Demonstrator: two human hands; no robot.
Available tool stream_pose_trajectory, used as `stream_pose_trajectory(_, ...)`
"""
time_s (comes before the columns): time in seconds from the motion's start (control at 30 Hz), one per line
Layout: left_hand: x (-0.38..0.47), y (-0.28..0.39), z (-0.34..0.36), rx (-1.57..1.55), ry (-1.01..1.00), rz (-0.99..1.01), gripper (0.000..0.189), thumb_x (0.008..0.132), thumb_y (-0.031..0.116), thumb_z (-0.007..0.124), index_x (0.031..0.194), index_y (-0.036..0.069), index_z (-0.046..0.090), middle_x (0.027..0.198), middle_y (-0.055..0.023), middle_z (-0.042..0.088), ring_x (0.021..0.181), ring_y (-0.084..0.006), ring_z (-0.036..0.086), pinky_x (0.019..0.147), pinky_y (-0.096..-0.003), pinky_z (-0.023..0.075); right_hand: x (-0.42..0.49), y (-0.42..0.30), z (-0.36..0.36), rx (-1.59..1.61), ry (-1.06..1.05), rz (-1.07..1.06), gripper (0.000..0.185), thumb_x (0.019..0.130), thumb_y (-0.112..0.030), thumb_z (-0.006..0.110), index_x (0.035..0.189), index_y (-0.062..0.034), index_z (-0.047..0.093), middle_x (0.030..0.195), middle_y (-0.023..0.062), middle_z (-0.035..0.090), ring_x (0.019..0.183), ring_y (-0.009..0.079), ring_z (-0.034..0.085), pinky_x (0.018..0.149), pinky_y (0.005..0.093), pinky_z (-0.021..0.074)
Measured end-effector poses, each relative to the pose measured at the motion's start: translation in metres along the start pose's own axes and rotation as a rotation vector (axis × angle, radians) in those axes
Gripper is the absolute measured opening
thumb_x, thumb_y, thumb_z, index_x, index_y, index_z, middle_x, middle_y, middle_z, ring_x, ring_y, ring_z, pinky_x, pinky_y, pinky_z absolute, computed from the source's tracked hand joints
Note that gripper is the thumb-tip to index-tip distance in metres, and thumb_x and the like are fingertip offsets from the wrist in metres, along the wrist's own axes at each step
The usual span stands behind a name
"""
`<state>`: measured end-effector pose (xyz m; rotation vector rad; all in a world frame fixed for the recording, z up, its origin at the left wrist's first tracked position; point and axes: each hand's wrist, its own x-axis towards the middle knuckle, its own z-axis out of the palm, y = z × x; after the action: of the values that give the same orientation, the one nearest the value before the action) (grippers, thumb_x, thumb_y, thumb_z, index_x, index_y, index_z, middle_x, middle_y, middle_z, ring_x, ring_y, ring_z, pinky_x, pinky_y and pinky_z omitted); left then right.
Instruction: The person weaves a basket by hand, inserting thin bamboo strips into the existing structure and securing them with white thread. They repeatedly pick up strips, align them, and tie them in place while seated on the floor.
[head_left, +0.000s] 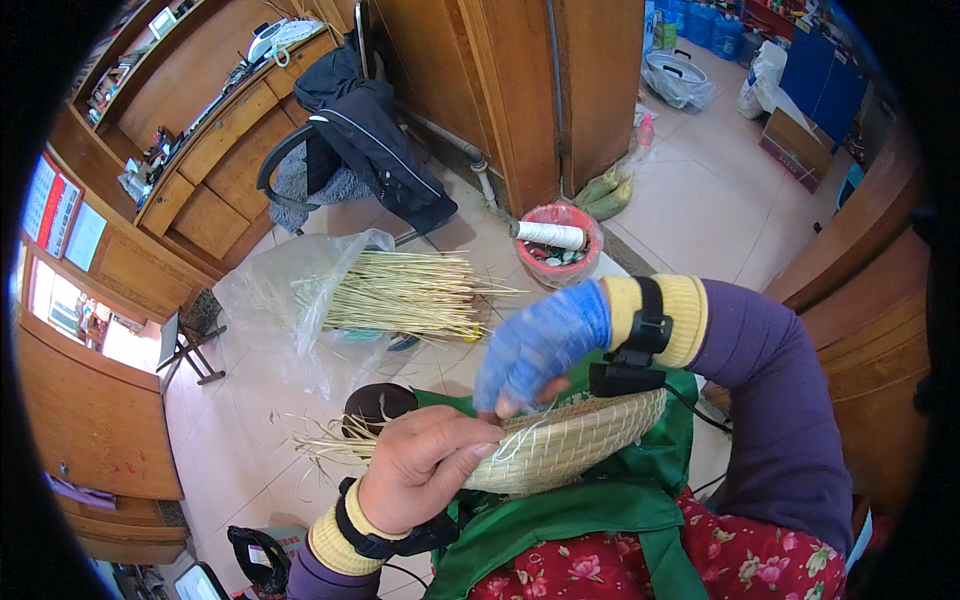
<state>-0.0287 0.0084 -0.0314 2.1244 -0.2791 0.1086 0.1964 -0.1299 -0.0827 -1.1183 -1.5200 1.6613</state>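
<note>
A coiled straw basket (592, 442), bound with white stitches, lies tilted over a green apron (510, 529) on my lap. My left hand (427, 465) is bare, thumb and forefinger pinching the basket's edge at its left end. Loose straw ends (330, 442) stick out leftward behind that hand. Loops of white thread (517, 444) hang on the basket wall beside the thumb. My right hand (544, 349), in a blue fingertip-less knit glove, bends down over the rim close to the left fingertips. Motion blurs it, and whatever its fingers may hold is hidden.
A bundle of straw stalks (405, 294) lies in a clear plastic bag (300, 277) on the tiled floor. Beyond my right hand stands a red bucket (557, 276) with a spool of white thread (551, 235) across it. A chair (289, 169) draped with dark clothing stands farther back.
</note>
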Motion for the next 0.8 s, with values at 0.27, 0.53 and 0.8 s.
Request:
stream_pose_trajectory(0.27, 0.000, -0.005, 0.001, 0.079, 0.029, 0.076, 0.015, 0.087, 0.001, 0.070, 0.102, 0.003, 0.069, 0.075, -0.0097, 0.062, 0.065, -0.0255, 0.060, 0.058, -0.0361, 0.0475, 0.006, 0.000, 0.011, -0.339, 0.266, -0.284, 0.022, 0.091, -0.027, 0.069, 0.099, -0.0068, 0.074, 0.080, 0.0049, 0.067, 0.072, 0.0165, 0.062, 0.065, 0.0324, 0.0481)
stream_pose_trajectory(0.53, 0.002, -0.010, 0.005, 0.034, 0.079, 0.060, 0.013, 0.089, 0.000, 0.067, 0.101, 0.002, 0.069, 0.074, -0.0111, 0.061, 0.064, -0.0256, 0.059, 0.059, -0.0348, 0.0469, -0.054, 0.075, -0.061, -0.987, 1.026, 0.565, 0.025, 0.087, -0.021, 0.060, 0.106, -0.0091, 0.072, 0.095, 0.0155, 0.072, 0.089, 0.0357, 0.069, 0.082, 0.0437, 0.0544)
stream_pose_trajectory(0.8, 0.017, -0.011, 0.009, 0.002, 0.059, -0.058, 0.016, 0.091, 0.005, 0.068, 0.106, 0.002, 0.072, 0.081, -0.0096, 0.068, 0.071, -0.0196, 0.063, 0.066, -0.0296, 0.0493, -0.062, 0.050, -0.055, -0.832, 0.525, 0.639, 0.027, 0.089, -0.023, 0.064, 0.113, -0.0116, 0.073, 0.080, 0.0085, 0.068, 0.072, 0.0210, 0.067, 0.068, 0.0337, 0.0521)
